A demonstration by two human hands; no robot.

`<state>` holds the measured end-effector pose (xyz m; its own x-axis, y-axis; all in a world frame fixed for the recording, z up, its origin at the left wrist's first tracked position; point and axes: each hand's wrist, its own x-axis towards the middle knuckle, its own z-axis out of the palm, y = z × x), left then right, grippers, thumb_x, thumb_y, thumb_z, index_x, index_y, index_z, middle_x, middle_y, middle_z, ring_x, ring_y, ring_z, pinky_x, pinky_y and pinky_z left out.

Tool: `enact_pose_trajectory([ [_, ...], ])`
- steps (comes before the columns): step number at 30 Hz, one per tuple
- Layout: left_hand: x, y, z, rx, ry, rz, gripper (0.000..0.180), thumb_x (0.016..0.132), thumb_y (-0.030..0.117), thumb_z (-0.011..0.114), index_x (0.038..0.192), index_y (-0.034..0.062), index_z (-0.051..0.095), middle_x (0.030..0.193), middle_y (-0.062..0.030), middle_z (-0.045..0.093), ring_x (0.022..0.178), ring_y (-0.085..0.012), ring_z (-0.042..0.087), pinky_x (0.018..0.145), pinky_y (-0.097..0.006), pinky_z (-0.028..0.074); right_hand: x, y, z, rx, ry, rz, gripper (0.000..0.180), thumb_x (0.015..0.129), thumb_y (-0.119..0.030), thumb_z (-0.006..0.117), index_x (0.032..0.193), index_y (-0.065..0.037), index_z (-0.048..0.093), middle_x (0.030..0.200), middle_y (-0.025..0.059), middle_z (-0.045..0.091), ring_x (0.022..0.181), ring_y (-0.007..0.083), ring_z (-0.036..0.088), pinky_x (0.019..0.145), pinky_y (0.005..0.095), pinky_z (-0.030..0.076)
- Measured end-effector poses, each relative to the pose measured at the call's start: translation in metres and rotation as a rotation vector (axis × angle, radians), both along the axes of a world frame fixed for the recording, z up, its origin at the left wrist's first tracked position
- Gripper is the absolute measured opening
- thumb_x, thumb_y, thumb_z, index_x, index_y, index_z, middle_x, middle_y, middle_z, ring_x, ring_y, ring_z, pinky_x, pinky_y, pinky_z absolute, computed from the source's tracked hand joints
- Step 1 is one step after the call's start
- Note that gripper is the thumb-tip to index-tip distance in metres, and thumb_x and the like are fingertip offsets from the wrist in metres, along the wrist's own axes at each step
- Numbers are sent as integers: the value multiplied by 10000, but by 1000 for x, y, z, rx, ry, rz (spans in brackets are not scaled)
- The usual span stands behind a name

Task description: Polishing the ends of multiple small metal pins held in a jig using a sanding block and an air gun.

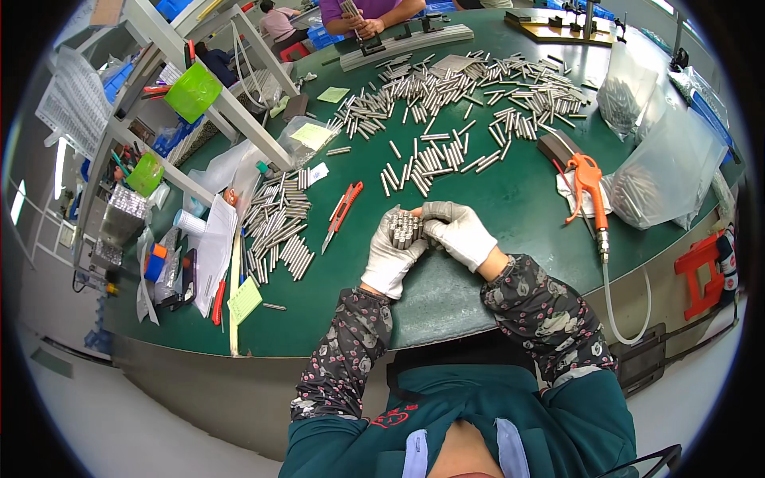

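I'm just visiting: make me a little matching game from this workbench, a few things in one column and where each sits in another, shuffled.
Things:
1. bundle of metal rods
2. orange air gun
3. red cutter knife
4. clear plastic bags

Places:
A. far right of the green table
B. lying left of the gloved hands
C. held between the left hand and right hand
D. right of the hands, white hose trailing off the table edge

Pairs: 1-C, 2-D, 3-B, 4-A
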<state>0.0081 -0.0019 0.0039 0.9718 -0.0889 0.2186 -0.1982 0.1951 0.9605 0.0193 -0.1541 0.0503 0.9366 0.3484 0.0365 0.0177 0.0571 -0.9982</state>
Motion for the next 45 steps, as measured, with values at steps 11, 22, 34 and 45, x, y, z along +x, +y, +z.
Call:
enact_pose_trajectory([
  [11, -6, 12, 12, -68, 145, -159, 593, 672, -60, 682, 1181, 90, 418, 939, -4, 569, 733, -91, 559, 554, -202, 459, -6, 5, -13, 106, -189, 26, 251, 817, -38, 548, 1059, 16, 588, 854, 21, 595, 735, 63, 518, 661, 187, 437],
  [22, -16, 15, 28, -227, 259, -262, 636, 623, -77, 670, 1175, 112, 415, 947, -44, 579, 735, -157, 585, 513, -225, 440, -15, 6, -5, 128, -135, 48, 206, 814, -50, 577, 1009, 18, 583, 756, 15, 568, 628, 56, 507, 554, 190, 427],
  [34, -15, 17, 21, -208, 162, -268, 600, 640, -99, 665, 1153, 114, 439, 942, -31, 595, 769, -143, 591, 556, -218, 450, -12, 5, -9, 178, -131, 59, 190, 780, -34, 597, 962, 18, 619, 890, 83, 621, 805, 121, 592, 731, 236, 478],
  [45, -8, 10, 7, 6, 49, -81, 567, 643, -122, 650, 1143, 46, 443, 975, -13, 570, 856, -93, 555, 763, -241, 481, -1, 0, -6, 96, -10, -9, 177, 778, -81, 560, 909, 30, 606, 772, 58, 611, 742, 85, 553, 670, 222, 463],
])
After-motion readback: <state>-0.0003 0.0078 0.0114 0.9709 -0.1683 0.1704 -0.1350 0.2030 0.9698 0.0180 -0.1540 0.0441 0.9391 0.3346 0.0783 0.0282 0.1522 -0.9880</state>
